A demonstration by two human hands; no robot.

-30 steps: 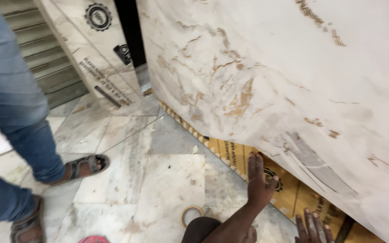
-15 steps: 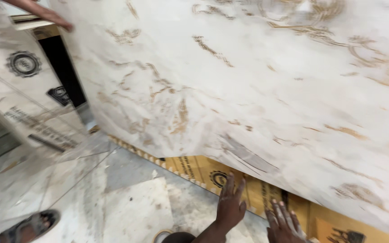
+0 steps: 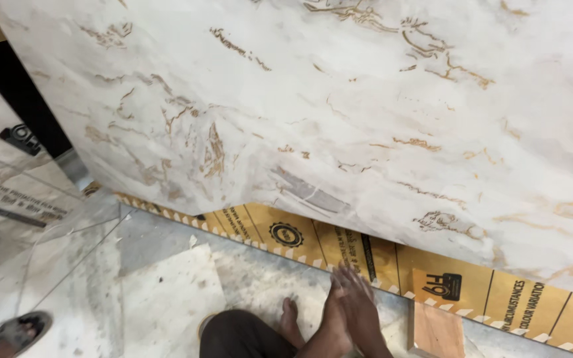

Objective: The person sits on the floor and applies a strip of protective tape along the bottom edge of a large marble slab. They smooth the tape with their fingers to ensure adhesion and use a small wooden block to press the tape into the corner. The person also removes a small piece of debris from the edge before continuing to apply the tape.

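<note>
Fingers [image 3: 356,282] of the two hands, pressed together and extended flat, empty, grasping nothing; their tips lie just short of the lower edge of the yellow printed carton [image 3: 366,255] on the floor. Left hand [image 3: 331,318] and right hand [image 3: 366,311] overlap, where half a second earlier they were spread apart and laid against the carton: contact has been released. A bare foot [image 3: 290,318] shows beside the left hand. Above, the large white marble-patterned slab [image 3: 339,113], veined in brown, leans over the carton, its lower edge raised clear of the floor at the left; it now fills more of the view than before. Polished stone floor [image 3: 160,292] below; another person's sandalled foot [image 3: 8,335] at the lower left corner.
</note>
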